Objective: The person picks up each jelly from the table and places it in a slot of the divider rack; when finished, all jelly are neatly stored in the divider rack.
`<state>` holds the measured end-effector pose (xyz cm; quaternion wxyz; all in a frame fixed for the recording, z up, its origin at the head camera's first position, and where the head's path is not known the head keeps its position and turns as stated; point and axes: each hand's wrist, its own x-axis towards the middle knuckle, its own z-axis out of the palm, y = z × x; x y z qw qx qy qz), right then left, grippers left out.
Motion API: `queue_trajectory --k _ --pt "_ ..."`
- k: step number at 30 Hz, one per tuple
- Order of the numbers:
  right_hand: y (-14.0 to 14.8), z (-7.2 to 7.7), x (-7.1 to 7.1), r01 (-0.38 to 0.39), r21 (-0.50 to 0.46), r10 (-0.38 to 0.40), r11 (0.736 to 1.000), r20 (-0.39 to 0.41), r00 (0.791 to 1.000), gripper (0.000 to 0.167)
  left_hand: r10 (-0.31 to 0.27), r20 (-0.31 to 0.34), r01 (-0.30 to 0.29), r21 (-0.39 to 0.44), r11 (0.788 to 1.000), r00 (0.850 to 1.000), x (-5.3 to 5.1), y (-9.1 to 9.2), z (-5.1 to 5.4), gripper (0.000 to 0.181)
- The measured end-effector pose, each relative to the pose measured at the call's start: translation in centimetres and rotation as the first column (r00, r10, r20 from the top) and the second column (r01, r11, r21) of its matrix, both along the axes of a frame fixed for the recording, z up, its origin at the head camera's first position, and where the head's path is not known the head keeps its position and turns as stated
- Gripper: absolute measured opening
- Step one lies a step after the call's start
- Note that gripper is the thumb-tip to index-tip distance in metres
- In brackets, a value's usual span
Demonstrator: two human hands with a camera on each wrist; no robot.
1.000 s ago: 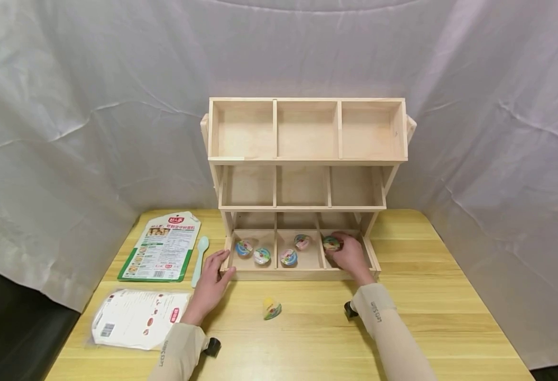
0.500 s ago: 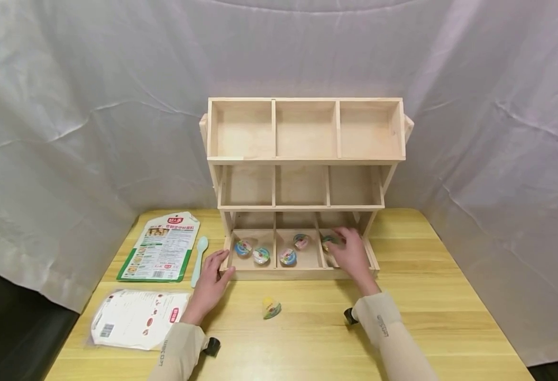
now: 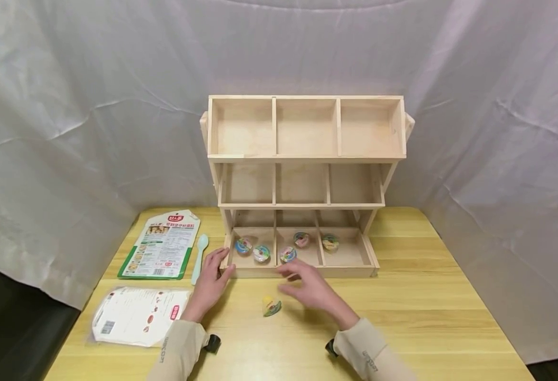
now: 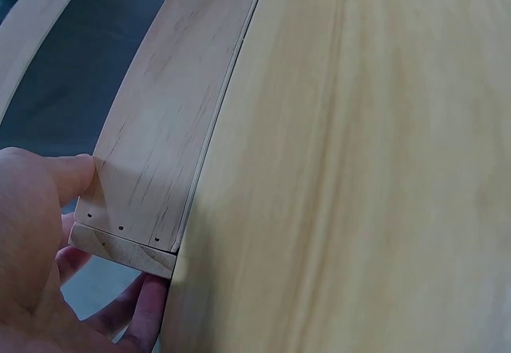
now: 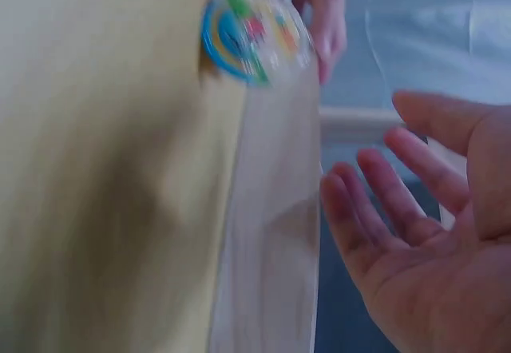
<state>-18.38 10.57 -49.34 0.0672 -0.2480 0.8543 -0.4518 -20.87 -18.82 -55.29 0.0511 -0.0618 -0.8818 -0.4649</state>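
Note:
My left hand [image 3: 209,288] holds the lower left front corner of a three-tier wooden rack [image 3: 302,272]; in the left wrist view its thumb [image 4: 73,176] lies on the front board and its fingers go round the side. My right hand [image 3: 309,288], with fingers spread and nothing in them, hovers before the rack's bottom tier. To its left, a small yellow jelly cup [image 3: 271,307] with a printed lid lies tipped on the table. Several jelly cups sit in the bottom tier: two in the left compartment, two in the middle, and one yellowish cup [image 3: 330,242] in the right.
On the left of the table lie a white and green food packet [image 3: 159,246], a pale green spoon [image 3: 199,259] and a white packet in clear wrap [image 3: 138,317]. A grey curtain [image 3: 307,47] hangs behind the rack.
My right hand has let go of the yellowish jelly cup in the bottom right compartment. It has moved out and left, towards the cup on the table. My left hand stays put.

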Motion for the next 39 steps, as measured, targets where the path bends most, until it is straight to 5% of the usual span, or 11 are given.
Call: queue_trajectory --k 4,8,30,39 --pt "-1.2 -0.6 0.8 -0.135 0.078 0.132 0.988 0.039 0.99 0.043 0.001 0.003 -0.001 -0.002 1.0 1.0 0.0 0.0 0.1 0.057" --pt "-1.7 -1.2 1.2 -0.178 0.139 0.169 0.974 0.07 0.983 0.043 0.002 0.005 -0.002 0.0 1.0 1.0 0.0 0.0 0.1 0.057" --pt "-2.3 -2.8 0.5 -0.181 0.21 0.18 0.961 0.027 0.983 0.035 -0.001 -0.001 0.001 -0.002 1.0 1.0 0.1 0.1 0.0 0.057" --pt "-1.9 -2.2 0.3 -0.153 0.116 0.144 0.981 0.085 0.986 0.037 -0.007 0.01 0.007 0.0 1.0 1.0 0.0 0.0 0.0 0.058"
